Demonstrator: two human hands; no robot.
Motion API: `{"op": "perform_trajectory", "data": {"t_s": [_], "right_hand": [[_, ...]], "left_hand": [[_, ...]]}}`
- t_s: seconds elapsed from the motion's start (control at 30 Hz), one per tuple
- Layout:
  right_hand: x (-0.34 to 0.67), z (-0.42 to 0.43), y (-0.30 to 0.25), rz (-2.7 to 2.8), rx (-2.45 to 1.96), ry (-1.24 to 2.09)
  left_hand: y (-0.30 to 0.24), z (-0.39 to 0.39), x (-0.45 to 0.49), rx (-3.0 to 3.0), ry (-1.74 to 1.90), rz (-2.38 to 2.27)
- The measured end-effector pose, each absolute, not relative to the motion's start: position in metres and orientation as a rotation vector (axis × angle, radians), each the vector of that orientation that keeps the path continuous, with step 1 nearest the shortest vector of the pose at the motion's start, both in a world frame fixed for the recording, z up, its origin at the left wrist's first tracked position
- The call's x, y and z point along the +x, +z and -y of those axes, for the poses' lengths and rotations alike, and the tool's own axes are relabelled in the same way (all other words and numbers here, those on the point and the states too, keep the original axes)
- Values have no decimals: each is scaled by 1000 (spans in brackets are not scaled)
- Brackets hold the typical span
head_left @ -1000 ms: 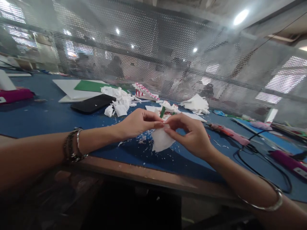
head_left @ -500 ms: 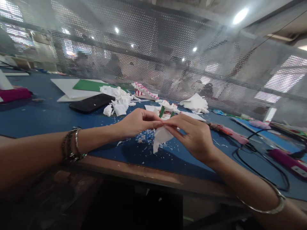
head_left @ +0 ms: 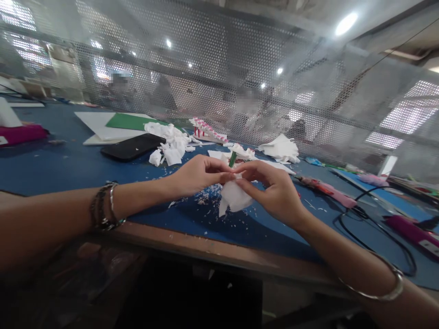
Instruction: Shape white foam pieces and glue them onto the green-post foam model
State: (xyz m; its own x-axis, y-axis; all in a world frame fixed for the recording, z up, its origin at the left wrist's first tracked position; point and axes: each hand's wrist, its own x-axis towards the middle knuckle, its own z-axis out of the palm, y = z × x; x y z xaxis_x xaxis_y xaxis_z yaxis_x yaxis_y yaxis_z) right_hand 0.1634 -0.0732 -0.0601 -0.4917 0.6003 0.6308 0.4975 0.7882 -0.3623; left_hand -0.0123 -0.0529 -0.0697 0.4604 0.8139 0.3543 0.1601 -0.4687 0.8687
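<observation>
Both hands meet over the blue table [head_left: 51, 169], pinching the top of a small white paper piece [head_left: 233, 197] that hangs down between them. My left hand [head_left: 195, 174] grips it with thumb and fingertips from the left. Closed on the same paper from the right is my right hand [head_left: 272, 192], its fingers curled around the upper edge. White scraps [head_left: 206, 197] lie scattered on the table just under the hands. A green stem with white paper petals [head_left: 240, 154] stands just behind the fingers.
A black phone [head_left: 133, 147] lies left of a heap of white paper pieces [head_left: 169, 144]. White and green sheets [head_left: 116, 124] sit farther back. A red-and-white paper piece [head_left: 207, 130], white folded paper [head_left: 280, 148], a black cable [head_left: 373, 228] and a pink tool [head_left: 411, 230] lie right. Mesh screen [head_left: 219, 82] behind.
The hanging paper has changed shape between the fingers, folding narrower and then bunching wider. My right hand's fingers have curled in closer around it. Both hands stay in the same place.
</observation>
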Motion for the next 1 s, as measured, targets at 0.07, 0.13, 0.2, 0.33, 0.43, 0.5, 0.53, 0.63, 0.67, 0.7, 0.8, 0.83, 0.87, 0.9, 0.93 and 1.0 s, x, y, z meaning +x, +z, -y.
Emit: {"op": "perform_trajectory", "data": {"t_s": [0.07, 0.13, 0.2, 0.33, 0.43, 0.5, 0.53, 0.63, 0.67, 0.7, 0.8, 0.83, 0.87, 0.9, 0.93, 1.0], "right_hand": [[163, 74, -60, 2183, -807, 179], [164, 76, -58, 2190, -810, 170], [165, 77, -57, 2189, -824, 161], [167, 78, -55, 2201, -860, 151], [167, 77, -55, 2232, -882, 115], [167, 77, -56, 2250, -899, 78], [166, 77, -56, 2260, -905, 50], [165, 78, -56, 2300, -916, -82], [165, 78, -56, 2315, -914, -137], [164, 79, -55, 2330, -909, -192], [163, 79, -55, 2361, -889, -299], [163, 79, -55, 2358, -893, -291], [162, 79, -55, 2349, -903, -254], [162, 79, -55, 2334, -916, -196], [162, 79, -55, 2317, -934, -126], [162, 78, -56, 2290, -949, 1]], "left_hand": [[-69, 54, -13, 1907, 1018, -822], [-68, 55, -13, 1912, 1006, -829], [-67, 55, -13, 1924, 1002, -846], [-69, 53, -14, 1966, 1021, -843], [-72, 51, -14, 1999, 1016, -822], [-74, 49, -14, 2014, 1010, -815], [-74, 49, -14, 2020, 1007, -811], [-75, 48, -13, 2040, 1001, -816], [-74, 49, -13, 2048, 1000, -818], [-74, 49, -13, 2055, 1000, -821], [-73, 50, -12, 2070, 1005, -821], [-73, 51, -12, 2073, 1006, -819], [-73, 51, -12, 2075, 1008, -818], [-73, 52, -12, 2076, 1009, -815], [-73, 52, -12, 2075, 1011, -808], [-73, 52, -12, 2066, 1014, -794]]}}
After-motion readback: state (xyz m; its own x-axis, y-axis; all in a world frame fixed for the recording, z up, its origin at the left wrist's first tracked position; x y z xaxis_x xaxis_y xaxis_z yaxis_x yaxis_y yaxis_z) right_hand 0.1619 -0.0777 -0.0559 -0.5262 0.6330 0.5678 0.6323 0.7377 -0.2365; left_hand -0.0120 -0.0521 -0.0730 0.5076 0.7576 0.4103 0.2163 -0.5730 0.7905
